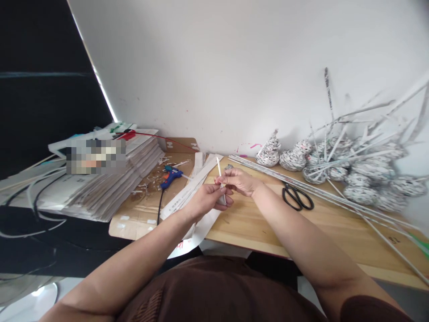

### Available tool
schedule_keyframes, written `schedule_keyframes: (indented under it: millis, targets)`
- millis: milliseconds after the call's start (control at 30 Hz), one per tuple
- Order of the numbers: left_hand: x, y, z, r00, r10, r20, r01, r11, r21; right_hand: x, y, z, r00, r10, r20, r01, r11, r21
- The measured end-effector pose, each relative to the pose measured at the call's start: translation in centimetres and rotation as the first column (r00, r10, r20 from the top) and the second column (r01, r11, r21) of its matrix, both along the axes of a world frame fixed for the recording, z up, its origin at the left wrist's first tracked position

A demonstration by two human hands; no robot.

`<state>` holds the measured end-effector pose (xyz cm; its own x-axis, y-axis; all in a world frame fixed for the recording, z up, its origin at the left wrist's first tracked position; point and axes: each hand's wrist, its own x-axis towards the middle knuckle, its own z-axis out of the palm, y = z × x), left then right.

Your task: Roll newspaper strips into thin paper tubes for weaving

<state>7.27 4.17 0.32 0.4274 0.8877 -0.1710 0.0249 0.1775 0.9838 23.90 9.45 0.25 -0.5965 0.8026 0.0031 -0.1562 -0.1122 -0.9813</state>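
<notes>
A thin white paper stick [219, 167], apparently rolled, points upward between my two hands above the wooden table. My left hand [208, 199] is closed around its lower part. With pinched fingers, my right hand [240, 182] grips the same stick slightly higher, touching the left fingertips. Its lower end is partly hidden by the fingers. Under and left of my hands lie long cut newspaper strips [179, 197]. A blue glue gun [170, 177] rests just left of these strips, on a piece of cardboard [134, 226].
Black-handled scissors [297, 197] lie on the wooden table [248, 223] at right, beside long rolled paper sticks [288, 177]. Several woven paper gourd shapes [268, 151] line the wall, some with loose sticks jutting out. A tall newspaper stack [134, 165] and cables fill the left.
</notes>
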Motion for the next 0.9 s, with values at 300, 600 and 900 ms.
schedule_keyframes:
  millis: [300,600,900]
  targets:
    - [0.2,-0.6,0.6,1.000,-0.020,-0.005,0.020,1.000,-0.023,-0.1,0.0,0.1,0.996,-0.086,-0.003,0.087,0.995,0.041]
    - [0.5,-1.4,0.6,0.999,-0.037,0.017,0.038,0.997,-0.071,0.0,-0.1,0.1,0.997,-0.071,-0.043,0.071,0.997,0.008]
    - [0.7,-1.9,0.6,1.000,-0.017,-0.012,0.016,0.998,-0.066,0.6,0.1,0.2,0.998,0.029,-0.049,-0.028,0.999,0.028]
